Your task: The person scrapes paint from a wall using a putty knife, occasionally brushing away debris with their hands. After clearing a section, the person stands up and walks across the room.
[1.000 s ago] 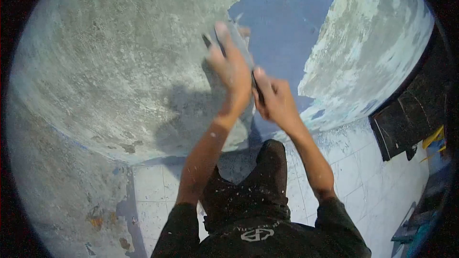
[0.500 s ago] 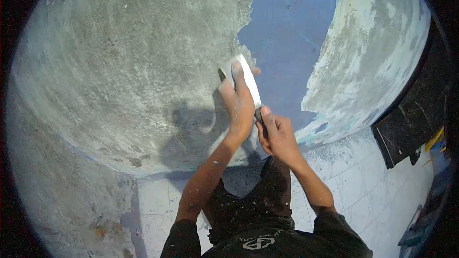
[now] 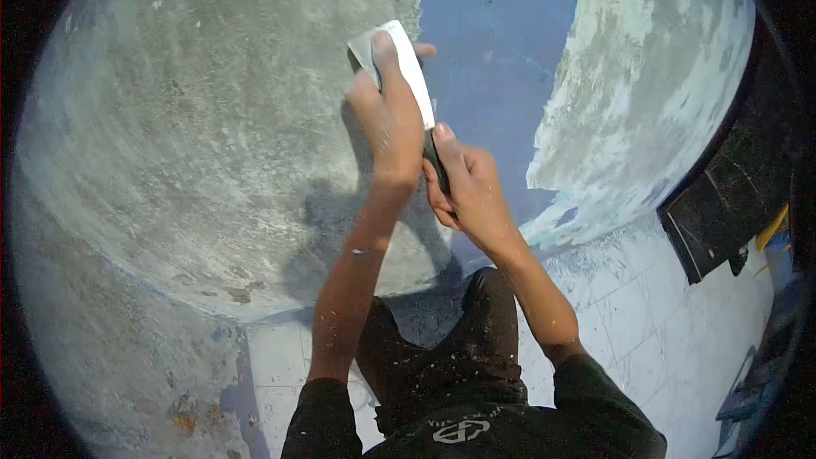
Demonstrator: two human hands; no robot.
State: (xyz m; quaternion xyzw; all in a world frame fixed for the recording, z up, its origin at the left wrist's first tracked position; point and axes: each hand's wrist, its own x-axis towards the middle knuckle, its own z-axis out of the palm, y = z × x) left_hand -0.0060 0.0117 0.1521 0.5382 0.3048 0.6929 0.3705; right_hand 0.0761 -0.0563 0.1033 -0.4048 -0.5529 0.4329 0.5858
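A scraper (image 3: 412, 76) with a broad, shiny metal blade and a dark handle is held up against the wall (image 3: 246, 93). My right hand (image 3: 473, 195) is closed round its handle, thumb on top. Higher up, my left hand (image 3: 393, 123) grips the blade, its thumb laid flat along the metal and a fingertip sticking out past the right side. The blade's upper end lies by the left edge of a strip of blue paint (image 3: 501, 59). Bare grey plaster spreads to the left of that strip. Where exactly the blade's edge touches is hard to make out.
Right of the blue strip is a patchy pale area (image 3: 629, 76). White floor tiles (image 3: 629, 306) with paint flakes lie below, beside my knees (image 3: 489, 306). A dark flat object (image 3: 722, 212) stands at the right, with something yellow (image 3: 772, 229) near it.
Both hands have moved up and slightly left along the wall with the scraper. More of the blade's face shows now. The grip stays the same.
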